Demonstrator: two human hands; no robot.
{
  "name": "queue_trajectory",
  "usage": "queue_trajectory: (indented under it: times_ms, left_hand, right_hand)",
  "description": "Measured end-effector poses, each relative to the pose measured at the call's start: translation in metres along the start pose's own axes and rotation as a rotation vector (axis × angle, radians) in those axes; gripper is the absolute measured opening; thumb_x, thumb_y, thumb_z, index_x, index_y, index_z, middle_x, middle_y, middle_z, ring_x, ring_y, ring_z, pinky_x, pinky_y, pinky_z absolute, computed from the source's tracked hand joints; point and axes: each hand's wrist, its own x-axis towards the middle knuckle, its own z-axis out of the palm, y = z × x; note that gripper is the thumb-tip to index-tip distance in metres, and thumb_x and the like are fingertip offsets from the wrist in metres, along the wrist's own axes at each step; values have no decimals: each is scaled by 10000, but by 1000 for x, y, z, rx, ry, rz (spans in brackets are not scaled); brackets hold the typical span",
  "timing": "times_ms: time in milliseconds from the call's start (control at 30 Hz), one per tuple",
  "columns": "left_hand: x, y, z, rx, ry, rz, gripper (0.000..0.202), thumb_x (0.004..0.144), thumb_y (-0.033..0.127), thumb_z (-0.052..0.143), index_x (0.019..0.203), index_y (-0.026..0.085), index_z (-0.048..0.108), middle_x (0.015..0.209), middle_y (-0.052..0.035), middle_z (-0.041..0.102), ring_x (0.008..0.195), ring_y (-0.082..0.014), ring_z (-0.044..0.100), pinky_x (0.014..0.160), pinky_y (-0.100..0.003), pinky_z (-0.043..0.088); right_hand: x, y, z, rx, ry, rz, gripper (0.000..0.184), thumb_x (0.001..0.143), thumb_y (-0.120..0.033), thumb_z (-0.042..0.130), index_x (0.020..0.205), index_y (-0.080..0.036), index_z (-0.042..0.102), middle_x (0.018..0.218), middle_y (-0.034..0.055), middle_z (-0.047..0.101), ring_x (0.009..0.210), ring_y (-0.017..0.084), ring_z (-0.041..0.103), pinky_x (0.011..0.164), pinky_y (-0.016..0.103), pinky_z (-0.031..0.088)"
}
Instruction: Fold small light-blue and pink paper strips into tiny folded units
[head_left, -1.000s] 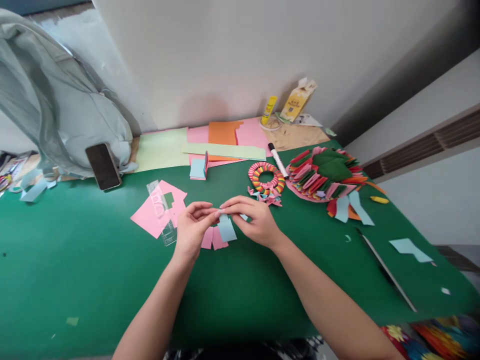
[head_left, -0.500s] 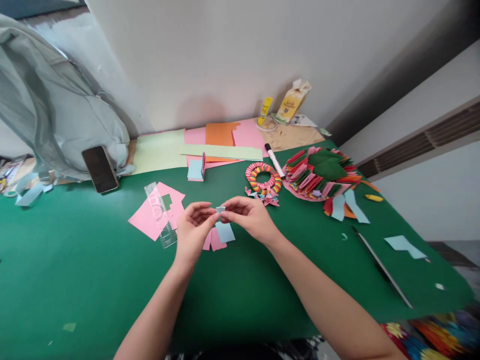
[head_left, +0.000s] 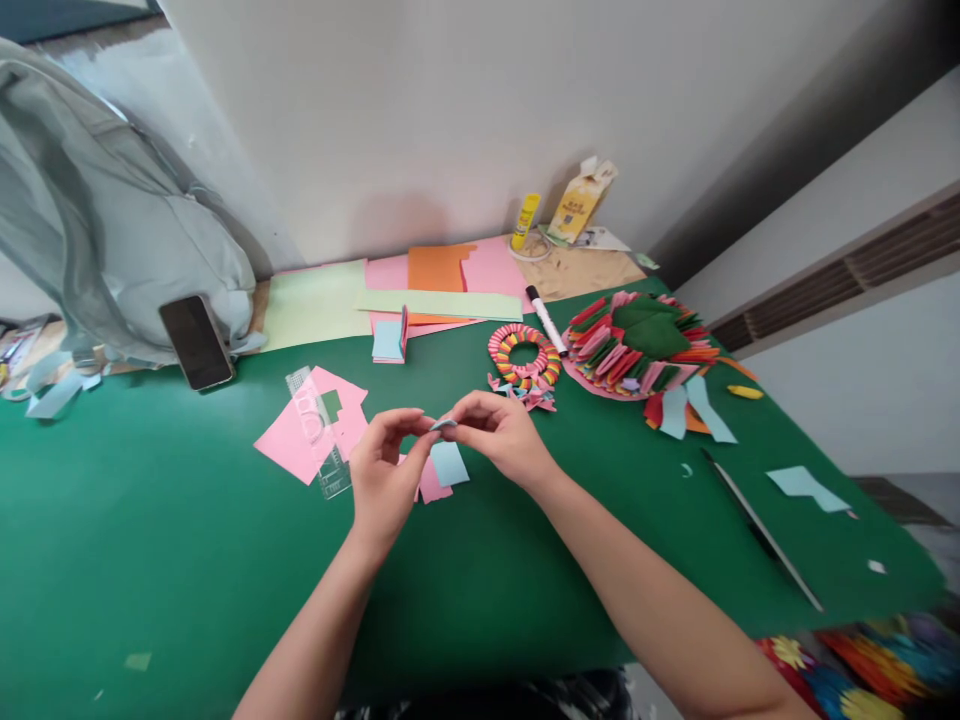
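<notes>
Between the fingertips of both hands is a small folded piece of light blue paper (head_left: 443, 424). My left hand (head_left: 388, 465) pinches its left end, and my right hand (head_left: 499, 435) pinches the right end. Just below them, a light blue paper square (head_left: 450, 464) and small pink paper pieces (head_left: 433, 484) lie on the green table (head_left: 247, 570). Left of my left hand, a clear plastic stencil ruler (head_left: 319, 430) rests on pink paper (head_left: 281, 442). A ring of folded paper in several colours (head_left: 523, 355) lies beyond my right hand.
A phone (head_left: 196, 342) leans against a grey backpack (head_left: 112, 210). At the back stand a glue stick (head_left: 526, 222) and a carton (head_left: 583, 202). A marker (head_left: 546, 320) lies near a folded-paper craft (head_left: 645, 345). A long thin dark-and-silver object (head_left: 761, 528) lies on the right.
The blue paper, seen face-on with its square front earlier, now appears tilted and narrower between my fingertips. Both hands stay in nearly the same place. The view has shifted slightly.
</notes>
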Motion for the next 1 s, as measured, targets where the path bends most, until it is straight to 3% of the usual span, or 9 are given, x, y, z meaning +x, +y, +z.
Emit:
queue_trajectory:
  times_ms: [233, 400, 767, 1000]
  left_hand:
    - [-2, -1, -1, 83, 14, 44, 168, 737, 184, 725, 875, 190, 629, 787, -25, 657, 789, -159, 637, 769, -286, 514]
    - [-2, -1, -1, 117, 61, 41, 216, 731, 179, 726, 914, 191, 612, 771, -20, 668, 752, -164, 653, 714, -284, 535]
    - [1, -1, -2, 109, 45, -32, 208, 736, 198, 719, 917, 184, 618, 793, -37, 682, 771, -172, 661, 722, -284, 540]
    - [2, -2, -5, 85, 23, -74, 183, 735, 215, 724, 871, 180, 608, 808, -47, 691, 794, -187, 667, 754, -299, 537]
  right_hand:
    - [-2, -3, 0, -75, -55, -38, 261, 744, -376, 778, 786, -161, 637, 790, 42, 644, 732, 171, 628, 677, 272, 538]
    - [-3, -7, 0, -182, -69, -165, 222, 800, -360, 721, 906, -174, 665, 929, 65, 625, 855, 197, 611, 751, 307, 539]
    - [-2, -11, 2, -330, 0, -273, 214, 824, -393, 709, 791, -182, 707, 791, 51, 636, 729, 177, 610, 635, 267, 517]
    - [-1, -10, -1, -297, -6, -243, 252, 796, -418, 735, 743, -177, 685, 775, 53, 635, 718, 185, 613, 626, 276, 527]
